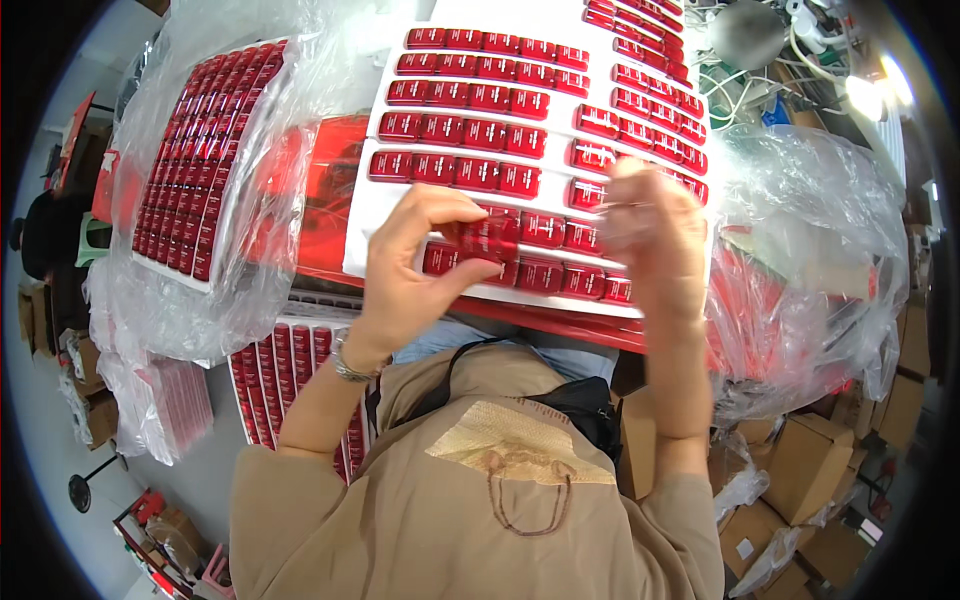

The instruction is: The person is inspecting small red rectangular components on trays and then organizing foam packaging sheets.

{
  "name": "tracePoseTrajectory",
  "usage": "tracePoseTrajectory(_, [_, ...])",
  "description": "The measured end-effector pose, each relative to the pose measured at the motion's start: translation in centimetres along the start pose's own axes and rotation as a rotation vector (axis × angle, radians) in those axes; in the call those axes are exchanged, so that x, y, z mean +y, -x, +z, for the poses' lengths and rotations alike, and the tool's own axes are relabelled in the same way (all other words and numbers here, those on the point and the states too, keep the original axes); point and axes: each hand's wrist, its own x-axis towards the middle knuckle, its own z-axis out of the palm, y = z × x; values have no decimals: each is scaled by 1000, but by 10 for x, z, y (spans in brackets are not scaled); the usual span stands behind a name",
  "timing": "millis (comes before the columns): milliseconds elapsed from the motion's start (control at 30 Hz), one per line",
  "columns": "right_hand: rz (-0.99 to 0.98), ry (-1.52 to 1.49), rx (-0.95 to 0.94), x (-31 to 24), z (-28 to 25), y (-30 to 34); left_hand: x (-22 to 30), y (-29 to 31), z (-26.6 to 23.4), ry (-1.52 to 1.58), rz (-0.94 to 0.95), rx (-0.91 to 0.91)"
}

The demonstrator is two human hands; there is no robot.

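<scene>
In front of me lies a white tray point(362, 215) with rows of small glossy dark-red blocks with pale print point(470, 130). My left hand point(415, 255) is curled over the tray's near left part, its thumb and fingers around one red block point(488, 238). That block is tilted above the near rows and slightly blurred. Over the near right part of the tray hovers my right hand point(655, 225), its fingers bent and smeared by motion. Whether anything is between them does not show. White gaps run through the middle and near left rows.
A second tray of red blocks point(210, 160), in clear plastic wrap, stands at the left. Another filled tray point(290, 385) is lower, beside my left arm. Clear plastic bags point(810, 200) bulge at the right, above cardboard boxes point(810, 460). Cables point(790, 75) lie at the far right.
</scene>
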Motion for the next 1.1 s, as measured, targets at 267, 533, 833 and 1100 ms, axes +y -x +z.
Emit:
tracePoseTrajectory(267, [18, 566, -149, 38, 76, -8, -9, 27, -25, 300, -93, 81])
tracePoseTrajectory(533, [43, -26, 141, 11, -2, -22, -7, 26, -73, -495, -52, -267])
tracePoseTrajectory(833, [23, 63, 8, 7, -9, -8, -52, -32, -196, -1189, -31, 507])
tracePoseTrajectory(1100, [-53, 232, -37, 19, 12, -10, -119, -31, -249, -1108, -373, 502])
